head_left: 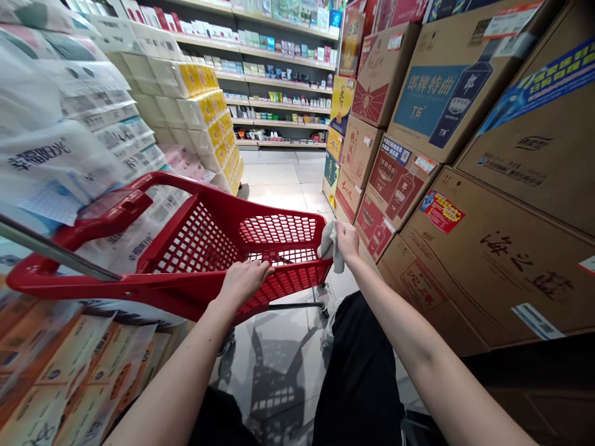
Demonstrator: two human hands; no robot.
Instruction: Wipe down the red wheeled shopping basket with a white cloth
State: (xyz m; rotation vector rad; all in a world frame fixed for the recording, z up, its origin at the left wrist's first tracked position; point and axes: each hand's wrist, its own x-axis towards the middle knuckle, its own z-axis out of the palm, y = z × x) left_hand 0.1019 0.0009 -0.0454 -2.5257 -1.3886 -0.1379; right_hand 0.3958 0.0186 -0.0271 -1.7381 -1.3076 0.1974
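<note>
A grey cloth (331, 246) is held in the right hand (346, 241), with the fingers closed around it, against the far right corner of a red plastic shopping cart (116, 288). The left hand (244, 280) lies open and flat on the near rim. The cart stands in the lower middle of the frame and has mesh walls. Wrapped tissue packs (60, 161) fill the left side, cardboard liquor cartons (502, 266) are stacked on the right, and store shelves (279, 80) stand at upper middle beyond a tiled floor (279, 179).
</note>
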